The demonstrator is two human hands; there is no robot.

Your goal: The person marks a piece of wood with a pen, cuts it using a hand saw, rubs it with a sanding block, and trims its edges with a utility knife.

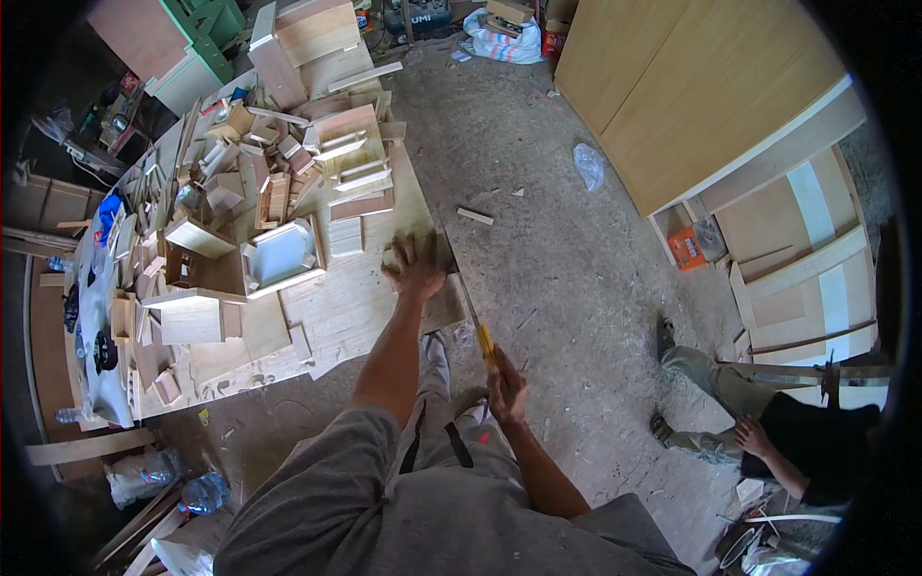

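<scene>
Grey shirt (pixel 432 528) | right hand (pixel 507 386) round yellow-handled saw (pixel 486 342) | blade (pixel 470 300) ahead

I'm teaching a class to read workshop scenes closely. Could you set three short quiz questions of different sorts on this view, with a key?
1. Multiple choice: What does the person's right hand hold?
A) a claw hammer
B) a yellow-handled handsaw
C) a paintbrush

2. True or false: The left hand is raised overhead, touching nothing.

3. Fill in the blank: A crumpled clear plastic bag lies on the ____, near the large wooden cabinet.

Key:
1. B.
2. False; it rests on wood at the edge of the cluttered worktop.
3. Floor.
</scene>
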